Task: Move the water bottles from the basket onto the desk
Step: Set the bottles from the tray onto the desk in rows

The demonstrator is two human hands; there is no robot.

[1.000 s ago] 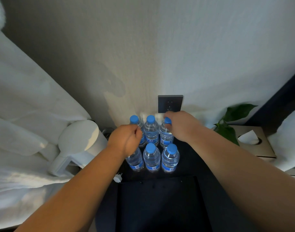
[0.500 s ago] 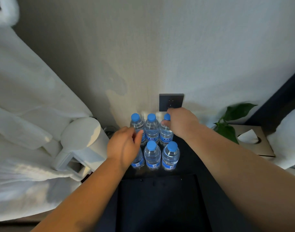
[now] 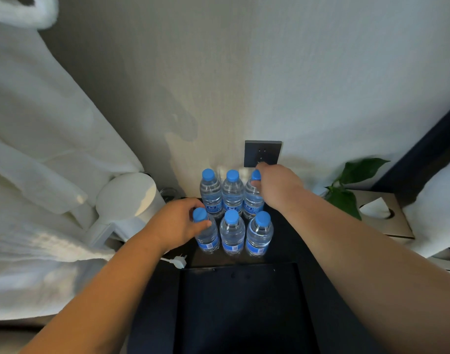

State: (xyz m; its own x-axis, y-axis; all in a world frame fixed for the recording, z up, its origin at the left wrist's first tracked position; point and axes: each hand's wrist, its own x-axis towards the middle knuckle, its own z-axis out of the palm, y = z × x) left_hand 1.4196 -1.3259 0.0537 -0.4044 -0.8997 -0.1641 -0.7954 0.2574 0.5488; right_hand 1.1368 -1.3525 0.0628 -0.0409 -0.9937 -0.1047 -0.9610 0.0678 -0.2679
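Left hand [image 3: 178, 223] grips the front-left bottle [image 3: 208, 238], right hand [image 3: 277, 186] the rear-right bottle [image 3: 253, 203]; tilting either could topple adjacent bottles [image 3: 232, 231].

the six bottles [image 3: 232, 233] stand packed shoulder to shoulder close to the wall [image 3: 244, 85], no gap for me between them (the socket [image 3: 262, 152] sits just behind). the kettle [image 3: 126, 198] crowds my left. bare dark desk [image 3: 285, 251] lies open on my right, up to the plant [image 3: 346, 198].
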